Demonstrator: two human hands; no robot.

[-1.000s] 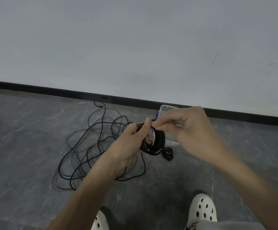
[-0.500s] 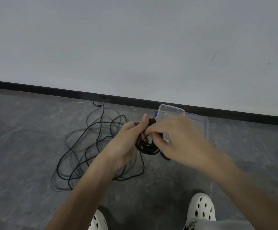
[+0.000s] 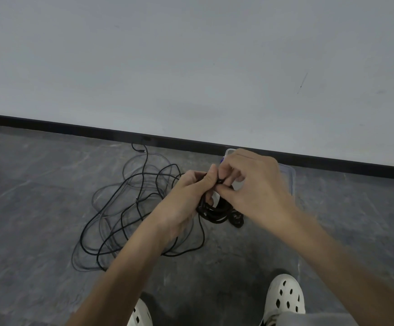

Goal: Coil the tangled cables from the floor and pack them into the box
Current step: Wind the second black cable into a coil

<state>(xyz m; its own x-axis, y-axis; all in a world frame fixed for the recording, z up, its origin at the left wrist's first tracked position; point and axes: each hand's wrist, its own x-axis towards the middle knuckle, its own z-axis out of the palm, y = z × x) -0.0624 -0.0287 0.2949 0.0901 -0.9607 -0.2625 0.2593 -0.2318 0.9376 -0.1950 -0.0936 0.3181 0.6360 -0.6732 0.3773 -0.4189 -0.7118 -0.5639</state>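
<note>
Grey, stone-patterned floor (image 3: 26,196) meeting a pale wall (image 3: 191,55) at a dark baseboard (image 3: 73,128), seen from above the person's hands.

The fingers (image 3: 224,171) of the right hand (image 3: 257,191) are closed in a pinch on a short dark piece at the top of the coil of black cable (image 3: 214,214). Whether this piece is a connector or a tie cannot be told. The left hand (image 3: 184,203) grips the same coil from the other side, with its fingers curled round the loops and its thumb pressed close to the right fingertips. The coil hangs directly below both sets of fingers, held above the floor, and a dark plug (image 3: 237,220) shows at its lower right edge.

The loose tangle of cables (image 3: 120,208) lies spread on the floor to the left, behind the left forearm. The clear box (image 3: 287,175) sits against the baseboard and is mostly hidden behind the right hand. Two white shoes (image 3: 285,295) appear at the bottom edge.

Likely hazards: if the pinch slips before the coil is secured, the springy loops would probably fan open. One thin strand looks as though it runs from the hands down to the tangle, so lifting the coil toward the box could drag the pile along or tighten its knots.
</note>
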